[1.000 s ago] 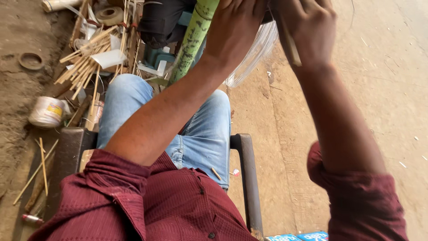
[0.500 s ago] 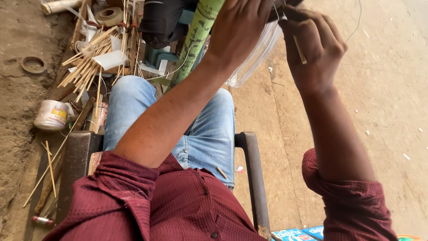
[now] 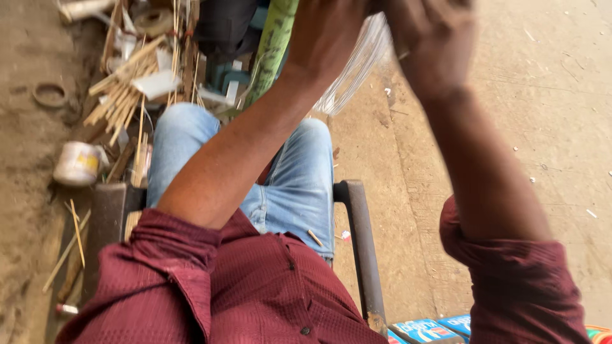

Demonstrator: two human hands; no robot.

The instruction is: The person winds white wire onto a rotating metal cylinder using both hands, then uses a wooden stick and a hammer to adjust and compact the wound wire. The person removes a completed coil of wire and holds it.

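Observation:
Both my arms are raised in front of me, in rolled maroon sleeves. My left hand [image 3: 331, 35] is seen from the back at the top edge, next to a green bamboo pole [image 3: 274, 44]; its fingers are hidden. My right hand [image 3: 433, 44] is blurred and curled closed beside it, with a pale sliver of a thin stick [image 3: 402, 56] showing at its edge. A bundle of clear thin strands [image 3: 357, 67] hangs below both hands. I sit in blue jeans [image 3: 299, 185] on a dark metal-framed seat [image 3: 360, 242].
On the dirt to the left lies a heap of split bamboo sticks [image 3: 124, 95], a white tin [image 3: 78, 164], a ring [image 3: 50, 94] and loose sticks [image 3: 76, 232]. Bare concrete floor [image 3: 542, 127] spreads to the right. Blue printed boxes [image 3: 427, 331] sit at the bottom edge.
My right hand has swung up and left toward my left hand and is now blurred. The view has shifted slightly; my left hand stays by the green pole.

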